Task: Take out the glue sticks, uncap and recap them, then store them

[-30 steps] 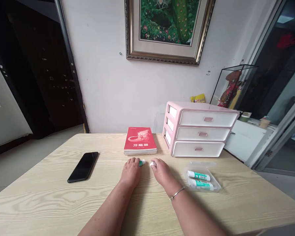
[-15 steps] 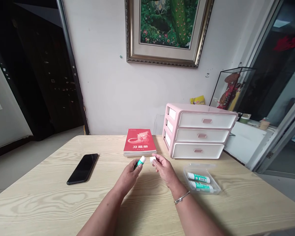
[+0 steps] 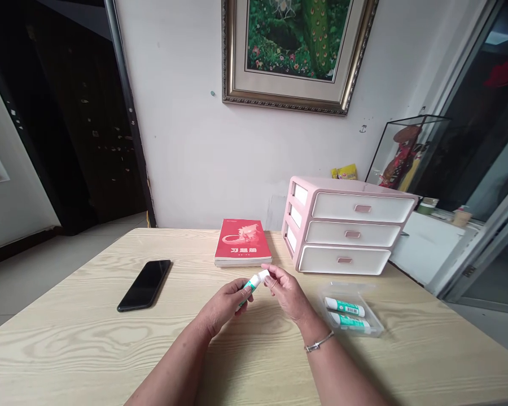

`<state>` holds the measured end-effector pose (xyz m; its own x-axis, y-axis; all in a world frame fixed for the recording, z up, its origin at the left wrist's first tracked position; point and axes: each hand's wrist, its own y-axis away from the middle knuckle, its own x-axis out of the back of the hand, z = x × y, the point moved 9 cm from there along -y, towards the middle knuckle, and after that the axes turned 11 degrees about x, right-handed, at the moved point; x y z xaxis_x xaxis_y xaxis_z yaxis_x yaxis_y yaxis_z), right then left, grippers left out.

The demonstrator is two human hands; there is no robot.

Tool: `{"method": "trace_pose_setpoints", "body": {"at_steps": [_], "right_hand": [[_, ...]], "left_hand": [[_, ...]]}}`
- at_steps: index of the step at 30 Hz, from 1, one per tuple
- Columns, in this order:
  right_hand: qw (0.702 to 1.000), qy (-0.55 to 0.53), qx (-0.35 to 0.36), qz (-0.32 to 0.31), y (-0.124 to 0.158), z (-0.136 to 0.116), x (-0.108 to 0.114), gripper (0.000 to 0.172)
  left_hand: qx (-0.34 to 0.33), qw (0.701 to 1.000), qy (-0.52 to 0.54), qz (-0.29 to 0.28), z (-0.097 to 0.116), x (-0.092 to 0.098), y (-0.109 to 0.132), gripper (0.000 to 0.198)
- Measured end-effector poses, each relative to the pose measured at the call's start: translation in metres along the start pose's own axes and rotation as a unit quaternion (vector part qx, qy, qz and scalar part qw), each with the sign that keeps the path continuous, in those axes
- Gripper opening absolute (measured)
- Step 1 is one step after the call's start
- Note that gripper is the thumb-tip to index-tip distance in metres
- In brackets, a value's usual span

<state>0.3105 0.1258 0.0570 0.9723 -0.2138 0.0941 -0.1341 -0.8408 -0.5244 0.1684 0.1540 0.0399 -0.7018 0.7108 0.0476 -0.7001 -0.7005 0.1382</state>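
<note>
My left hand is closed around a green and white glue stick, which tilts up to the right. Between the fingertips of my right hand is the white cap. The cap meets the upper end of the stick; whether it is seated on it, I cannot tell. To the right of my right hand, a clear plastic box with its lid raised holds two more green and white glue sticks.
Behind my hands lies a thick red book. A pink and white drawer unit stands at the back right. A black phone rests on the left of the wooden table, whose far edge faces the wall.
Stick and cap were apart half a second ago; now they touch. The left hand has shifted right toward the right hand. The whole view has moved slightly.
</note>
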Motion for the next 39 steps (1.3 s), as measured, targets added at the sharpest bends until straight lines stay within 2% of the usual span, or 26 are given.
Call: {"method": "trace_pose_setpoints", "body": {"at_steps": [5,14,23,27,31,35,39], "right_hand": [[0.999,0.035,0.011,-0.036,0.002,-0.002,-0.004,0.044],[0.992,0.092,0.063,-0.062,0.003,-0.016,-0.009,0.035],[0.997,0.043,-0.002,-0.063,0.005,-0.005,-0.016,0.037],[0.997,0.044,-0.03,-0.057,0.007,0.004,-0.016,0.038],[0.993,0.093,-0.058,-0.037,0.007,0.012,-0.011,0.043],[0.982,0.183,-0.031,-0.036,0.006,0.006,-0.006,0.047],[0.99,0.112,-0.019,-0.078,0.009,0.0,-0.011,0.043]], "left_hand": [[0.008,1.0,0.003,-0.009,-0.001,0.002,0.001,0.031],[0.037,0.999,-0.006,-0.019,-0.003,0.003,0.003,0.025],[0.023,0.998,-0.047,-0.035,-0.002,-0.001,0.004,0.027],[0.006,0.992,-0.12,-0.029,-0.003,-0.001,0.003,0.034],[-0.035,0.981,-0.193,0.002,0.011,-0.004,0.008,0.032],[-0.039,0.974,-0.222,0.011,0.017,-0.008,0.01,0.03],[-0.02,0.977,-0.213,0.011,0.011,-0.002,0.009,0.033]]}}
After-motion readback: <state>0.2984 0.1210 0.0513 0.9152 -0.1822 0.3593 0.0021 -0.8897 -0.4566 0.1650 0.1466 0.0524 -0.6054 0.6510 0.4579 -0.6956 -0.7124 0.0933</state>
